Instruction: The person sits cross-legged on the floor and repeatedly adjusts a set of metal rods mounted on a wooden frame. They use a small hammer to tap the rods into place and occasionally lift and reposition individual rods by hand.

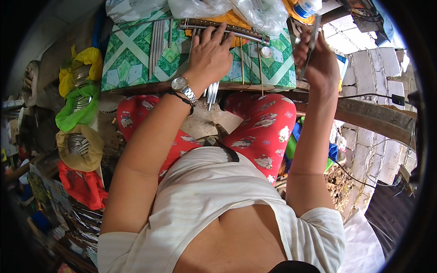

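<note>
My left hand (210, 57), with a silver watch (179, 83) on its wrist, lies with fingers spread over a dark curved bar with a row of holes (205, 22) and a shiny metal tube (246, 35) along it. Several silver tubes (212, 94) hang past the table's front edge below that hand; their upper ends are hidden. Raised at the table's right end, my right hand (321, 61) is closed around a thin flat grey metal strip (312, 45), slightly blurred. Two thin brown sticks (242, 63) and a small round whitish piece (266, 52) lie to the right of my left hand.
The low table has a green patterned cover (123, 68). Long silver tubes (157, 43) lie on its left part, and clear plastic bags (259, 18) at the back. Yellow, green (77, 107), tan and red bags of metal pieces stand left. A wooden beam (378, 118) crosses at right.
</note>
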Demonstrator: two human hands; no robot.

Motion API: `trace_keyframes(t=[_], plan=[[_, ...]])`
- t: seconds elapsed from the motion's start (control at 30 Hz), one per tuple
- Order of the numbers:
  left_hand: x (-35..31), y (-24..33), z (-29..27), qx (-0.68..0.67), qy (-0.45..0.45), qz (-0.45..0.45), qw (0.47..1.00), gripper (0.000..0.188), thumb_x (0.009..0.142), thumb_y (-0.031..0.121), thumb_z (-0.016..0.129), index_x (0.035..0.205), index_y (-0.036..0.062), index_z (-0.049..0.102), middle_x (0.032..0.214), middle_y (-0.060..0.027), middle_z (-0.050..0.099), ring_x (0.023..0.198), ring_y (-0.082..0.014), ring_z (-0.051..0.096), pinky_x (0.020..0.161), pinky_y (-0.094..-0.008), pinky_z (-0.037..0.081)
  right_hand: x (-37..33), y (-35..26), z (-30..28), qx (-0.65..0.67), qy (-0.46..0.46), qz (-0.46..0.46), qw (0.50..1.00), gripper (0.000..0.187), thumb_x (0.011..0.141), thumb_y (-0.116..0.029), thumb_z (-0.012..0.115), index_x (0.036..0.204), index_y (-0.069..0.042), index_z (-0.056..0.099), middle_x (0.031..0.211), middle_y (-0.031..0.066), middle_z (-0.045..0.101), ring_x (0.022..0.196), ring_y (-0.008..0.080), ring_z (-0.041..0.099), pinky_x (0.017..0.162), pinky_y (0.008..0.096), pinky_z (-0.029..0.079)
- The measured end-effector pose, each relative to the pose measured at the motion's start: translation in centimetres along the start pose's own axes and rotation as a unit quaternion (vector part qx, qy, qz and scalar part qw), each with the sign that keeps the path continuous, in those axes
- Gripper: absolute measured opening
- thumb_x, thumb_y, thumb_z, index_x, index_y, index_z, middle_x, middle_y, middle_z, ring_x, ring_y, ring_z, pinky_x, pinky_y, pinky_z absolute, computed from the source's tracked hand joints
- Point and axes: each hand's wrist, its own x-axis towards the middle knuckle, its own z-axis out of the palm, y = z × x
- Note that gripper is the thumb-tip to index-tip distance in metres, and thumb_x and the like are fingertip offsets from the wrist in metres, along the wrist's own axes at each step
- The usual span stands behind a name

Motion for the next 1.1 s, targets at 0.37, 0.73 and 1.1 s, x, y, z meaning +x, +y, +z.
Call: trace_keyframes(t=[0.37, 0.73, 1.1], plan=[[0.8, -1.6, 0.4, 0.007, 0.032, 0.051, 0.998, 0.051, 0.099, 0.027, 0.052, 0.149, 0.0168, 0.054, 0.161, -0.0144, 0.041, 0.151, -0.0332, 0.032, 0.122, -0.0595, 0.024, -4.8, 12.1, 1.7, -0.738, 0.122, -0.119, 0.653, 0.054, 0.102, -0.015, 0.057, 0.154, -0.008, 0.042, 0.069, 0.0180, 0.069, 0.060, 0.0324, 0.071, 0.053, 0.0438, 0.054], [0.5, -1.8, 0.9, -0.014, 0.059, 0.053, 0.997, 0.049, 0.098, 0.026, 0.055, 0.146, 0.0158, 0.056, 0.159, -0.0157, 0.043, 0.151, -0.0332, 0.034, 0.122, -0.0609, 0.023, 0.4, 15.5, 1.3, -0.852, 0.130, -0.299, 0.410, 0.055, 0.103, -0.028, 0.057, 0.155, -0.020, 0.043, 0.065, 0.0174, 0.068, 0.053, 0.0373, 0.067, 0.049, 0.0508, 0.052], [0.3, -1.6, 0.9, -0.027, 0.062, 0.049, 0.997, 0.052, 0.095, 0.023, 0.058, 0.146, 0.0147, 0.056, 0.159, -0.0159, 0.043, 0.150, -0.0329, 0.036, 0.121, -0.0616, 0.026, 1.2, 14.4, 1.5, -0.922, 0.098, -0.216, 0.307, 0.061, 0.096, -0.022, 0.062, 0.154, -0.014, 0.046, 0.065, 0.0125, 0.069, 0.051, 0.0292, 0.067, 0.044, 0.0418, 0.049]])
